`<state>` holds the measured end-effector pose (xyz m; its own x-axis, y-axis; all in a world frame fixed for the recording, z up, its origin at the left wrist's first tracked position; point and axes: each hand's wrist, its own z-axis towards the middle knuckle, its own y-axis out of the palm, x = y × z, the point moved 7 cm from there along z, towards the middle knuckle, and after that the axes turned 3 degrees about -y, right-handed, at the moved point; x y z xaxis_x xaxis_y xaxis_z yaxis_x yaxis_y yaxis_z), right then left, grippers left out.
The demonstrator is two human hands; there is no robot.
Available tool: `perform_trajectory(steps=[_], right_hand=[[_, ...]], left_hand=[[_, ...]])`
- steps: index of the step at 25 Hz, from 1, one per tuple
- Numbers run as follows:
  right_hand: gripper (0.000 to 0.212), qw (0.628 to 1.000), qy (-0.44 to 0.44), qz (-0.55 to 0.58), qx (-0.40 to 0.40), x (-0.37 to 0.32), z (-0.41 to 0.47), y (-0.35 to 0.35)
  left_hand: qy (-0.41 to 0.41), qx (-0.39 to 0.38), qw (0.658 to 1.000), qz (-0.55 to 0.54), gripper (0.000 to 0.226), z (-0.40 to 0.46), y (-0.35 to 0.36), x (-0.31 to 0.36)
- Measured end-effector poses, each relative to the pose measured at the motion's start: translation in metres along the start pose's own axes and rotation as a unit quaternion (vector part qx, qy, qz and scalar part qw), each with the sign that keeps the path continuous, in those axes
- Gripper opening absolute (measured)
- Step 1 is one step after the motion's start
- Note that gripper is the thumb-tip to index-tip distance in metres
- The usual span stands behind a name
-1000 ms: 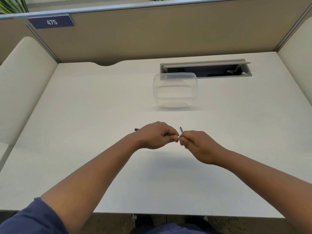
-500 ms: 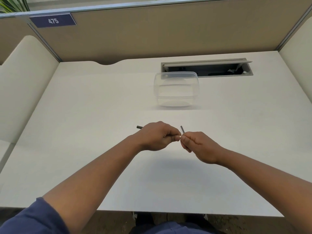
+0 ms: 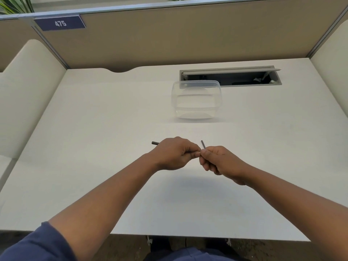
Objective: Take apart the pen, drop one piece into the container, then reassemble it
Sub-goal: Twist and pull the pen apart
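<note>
dark pen point(image 3: 155, 143) gripped by both hands.

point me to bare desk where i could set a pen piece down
Bare desk spreads between the left divider and the left hand; another patch lies right of the container, below the cable slot. It is crowded only where both hands meet, right hand included.

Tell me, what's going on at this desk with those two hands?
A person is working on a dark pen over a white desk. The left hand grips the pen body, whose end sticks out past the knuckles; the right hand pinches a thinner dark piece angled upward. The hands meet fingertip to fingertip. The clear container behind them looks empty.
</note>
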<state>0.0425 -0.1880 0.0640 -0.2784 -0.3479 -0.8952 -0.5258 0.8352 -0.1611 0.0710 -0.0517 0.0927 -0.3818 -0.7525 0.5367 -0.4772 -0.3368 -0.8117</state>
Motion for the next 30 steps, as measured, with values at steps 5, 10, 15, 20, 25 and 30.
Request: perform_trajectory(steps=[5,10,15,20,25,30], right_hand=[[0.034,0.951,-0.148,-0.262,0.071,-0.006,-0.002,-0.007],[0.032,0.854,-0.268,-0.434,0.100,-0.008,-0.008,-0.009],[0.028,0.950,-0.171,-0.244,0.089,-0.003,-0.001,-0.016],[0.027,0.978,-0.109,-0.155,0.089,0.002,0.001,-0.017],[0.025,0.973,-0.123,-0.164,0.107,-0.001,0.004,-0.021],[0.027,0.972,-0.118,-0.175,0.107,-0.002,0.011,-0.025]], left_hand=[[-0.032,-0.039,0.998,-0.026,0.024,0.002,0.004,-0.001],[-0.062,-0.077,0.994,-0.042,0.024,0.005,0.010,-0.007],[-0.038,-0.032,0.999,0.001,0.023,0.007,0.004,-0.004],[-0.037,-0.004,0.999,0.034,0.026,0.007,0.004,-0.010],[-0.022,0.035,0.998,0.051,0.023,0.008,0.001,-0.011],[-0.023,0.042,0.997,0.064,0.027,0.011,0.002,-0.014]])
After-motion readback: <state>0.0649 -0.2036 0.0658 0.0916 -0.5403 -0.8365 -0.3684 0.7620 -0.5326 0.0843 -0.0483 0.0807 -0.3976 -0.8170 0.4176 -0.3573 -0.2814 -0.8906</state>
